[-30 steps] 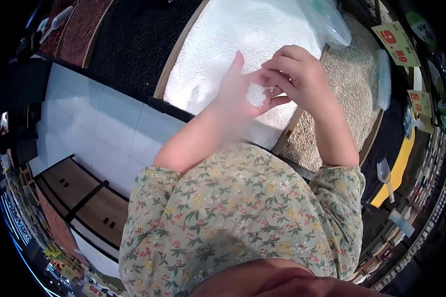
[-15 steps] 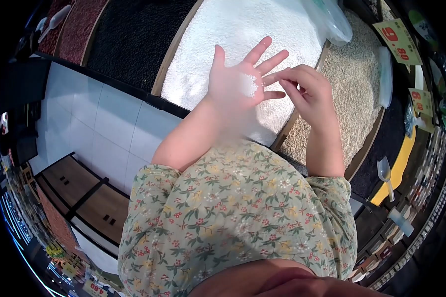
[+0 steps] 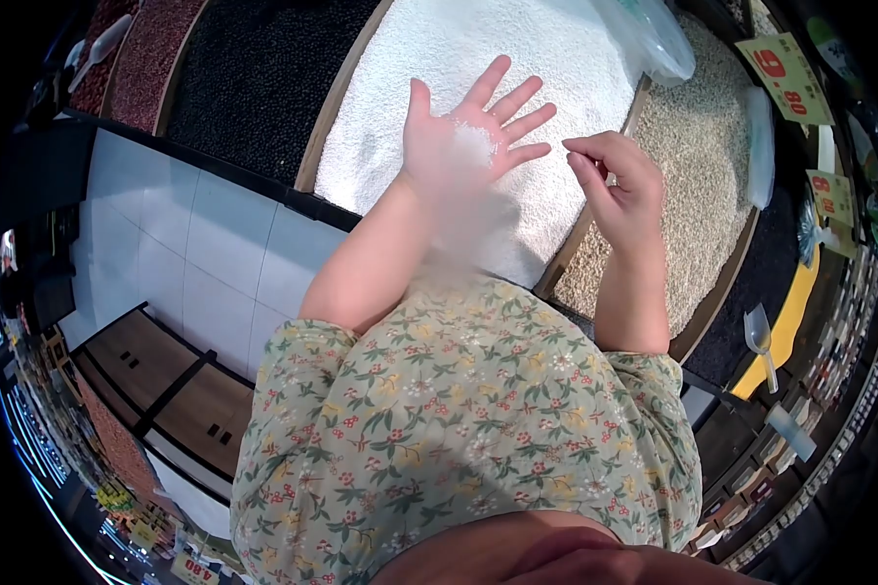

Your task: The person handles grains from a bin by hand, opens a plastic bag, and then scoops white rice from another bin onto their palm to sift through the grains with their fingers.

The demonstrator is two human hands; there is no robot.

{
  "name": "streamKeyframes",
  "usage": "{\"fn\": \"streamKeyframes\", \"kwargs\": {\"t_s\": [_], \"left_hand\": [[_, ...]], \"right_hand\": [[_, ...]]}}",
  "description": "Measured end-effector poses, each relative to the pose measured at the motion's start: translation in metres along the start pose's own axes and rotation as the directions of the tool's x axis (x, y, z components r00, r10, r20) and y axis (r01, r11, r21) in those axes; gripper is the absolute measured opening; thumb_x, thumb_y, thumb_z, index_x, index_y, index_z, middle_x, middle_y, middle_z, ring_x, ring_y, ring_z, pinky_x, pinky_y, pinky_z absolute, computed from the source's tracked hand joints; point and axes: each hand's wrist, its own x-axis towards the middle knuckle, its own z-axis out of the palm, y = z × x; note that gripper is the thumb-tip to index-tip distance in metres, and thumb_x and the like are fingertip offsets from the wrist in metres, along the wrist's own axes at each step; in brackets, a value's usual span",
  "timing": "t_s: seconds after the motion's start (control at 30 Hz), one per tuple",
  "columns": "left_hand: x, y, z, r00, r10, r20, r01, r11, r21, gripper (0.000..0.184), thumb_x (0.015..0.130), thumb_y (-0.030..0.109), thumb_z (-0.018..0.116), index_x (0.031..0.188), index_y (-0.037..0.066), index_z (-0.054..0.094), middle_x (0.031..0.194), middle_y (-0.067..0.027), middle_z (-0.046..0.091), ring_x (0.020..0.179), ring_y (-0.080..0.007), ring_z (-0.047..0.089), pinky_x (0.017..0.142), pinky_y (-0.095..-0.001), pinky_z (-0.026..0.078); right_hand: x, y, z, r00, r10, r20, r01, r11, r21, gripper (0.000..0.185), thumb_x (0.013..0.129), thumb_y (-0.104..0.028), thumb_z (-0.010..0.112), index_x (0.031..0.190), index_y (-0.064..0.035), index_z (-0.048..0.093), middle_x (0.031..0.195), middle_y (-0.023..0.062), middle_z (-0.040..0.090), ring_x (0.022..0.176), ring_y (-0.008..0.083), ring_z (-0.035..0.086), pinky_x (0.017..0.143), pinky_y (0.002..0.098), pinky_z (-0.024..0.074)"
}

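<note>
My left hand is held palm up over a bin of white rice, its fingers spread wide. A small heap of white rice grains lies on the palm; part of the palm and wrist is blurred. My right hand is to the right of it, apart from the left fingers. Its thumb and index finger are pinched close together, and whatever is between the tips is too small to make out.
Beside the rice are bins of black beans, red beans and beige grains. Plastic bags hang over the rice's far right. Yellow price cards and a clear scoop are at right. Wooden cabinets stand at lower left.
My left hand has moved slightly up and left, away from my right hand. The right fingertips, earlier by the left fingers, are now clear of them and still pinched.
</note>
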Motion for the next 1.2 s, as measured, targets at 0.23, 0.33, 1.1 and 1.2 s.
{"fn": "streamKeyframes", "kwargs": {"t_s": [0.23,0.33,1.1,1.2], "left_hand": [[0.003,0.004,-0.007,1.0,0.019,0.006,-0.018,1.0,-0.013,0.086,0.082,0.075,0.01,0.145,0.017,0.021,0.15,-0.0183,0.009,0.135,-0.0478,0.005,0.105,-0.0669,0.009],[0.004,0.005,-0.004,0.999,0.038,0.005,-0.038,0.999,-0.005,0.085,0.082,0.075,0.01,0.145,0.017,0.02,0.15,-0.0185,0.009,0.135,-0.0479,0.006,0.106,-0.0661,0.009],[0.0,0.003,-0.008,0.998,-0.009,-0.07,0.011,0.999,0.038,0.086,0.081,0.076,0.012,0.145,0.019,0.019,0.149,-0.0223,0.011,0.134,-0.0478,0.012,0.106,-0.0619,0.016],[0.001,0.005,-0.013,0.999,0.007,-0.053,-0.008,1.0,-0.005,0.086,0.082,0.075,0.011,0.145,0.018,0.019,0.149,-0.0224,0.011,0.135,-0.0466,0.012,0.106,-0.0613,0.015]], "right_hand": [[-0.001,0.004,0.006,1.0,0.011,0.014,-0.012,1.0,0.016,0.012,0.077,-0.001,0.065,0.088,-0.0052,0.067,0.074,0.0049,0.061,0.062,0.0127,0.058,0.048,0.023,0.041],[0.001,0.005,0.007,0.999,0.031,0.012,-0.032,0.999,0.035,0.012,0.077,-0.001,0.065,0.088,-0.0052,0.067,0.074,0.0053,0.061,0.062,0.0133,0.057,0.048,0.0232,0.0408],[0.007,0.007,0.024,0.999,-0.016,0.049,0.017,1.0,-0.015,0.012,0.075,-0.002,0.067,0.087,-0.0041,0.065,0.076,0.0084,0.061,0.064,0.0216,0.059,0.053,0.0293,0.0459],[0.007,0.007,0.023,0.998,0.004,0.067,-0.002,0.999,-0.039,0.011,0.075,-0.002,0.066,0.086,-0.0038,0.065,0.075,0.0086,0.061,0.064,0.0217,0.059,0.054,0.0294,0.0457]]}}
